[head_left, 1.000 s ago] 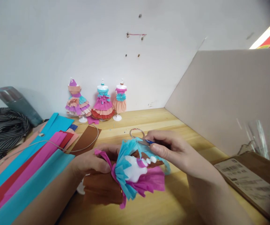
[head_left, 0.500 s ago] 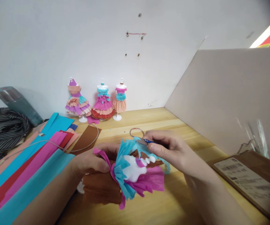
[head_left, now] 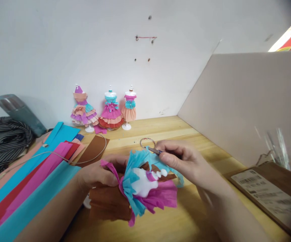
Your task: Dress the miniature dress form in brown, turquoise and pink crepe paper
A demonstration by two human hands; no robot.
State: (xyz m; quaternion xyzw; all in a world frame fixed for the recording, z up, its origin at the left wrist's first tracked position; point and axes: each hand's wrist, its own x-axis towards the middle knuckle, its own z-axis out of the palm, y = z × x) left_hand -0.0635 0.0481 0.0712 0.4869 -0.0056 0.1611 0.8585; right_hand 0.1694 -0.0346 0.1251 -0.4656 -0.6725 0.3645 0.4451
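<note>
My left hand (head_left: 101,173) is closed around the waist of a white miniature dress form (head_left: 144,183), tilted on its side with its neck toward the right. The form wears a brown crepe paper skirt (head_left: 110,203), a blue crepe paper ruffle (head_left: 132,196) and a magenta crepe paper piece (head_left: 160,195). My right hand (head_left: 180,161) grips small scissors (head_left: 154,151), their handles mostly hidden by the fingers. The blade lies at the upper edge of the blue crepe paper, and a blue strip trails below the right hand.
Three dressed miniature forms (head_left: 110,109) stand against the wall. Coloured crepe paper sheets (head_left: 41,171) lie at left beside a striped cloth (head_left: 6,141) and a thin cord (head_left: 84,161). A metal ring (head_left: 147,138) rests behind the hands. At right lies a labelled brown package (head_left: 266,191).
The scissors' blade has shifted slightly and turned at the blue paper's edge, and its blue part shows less. My left hand and the dress form stay nearly still.
</note>
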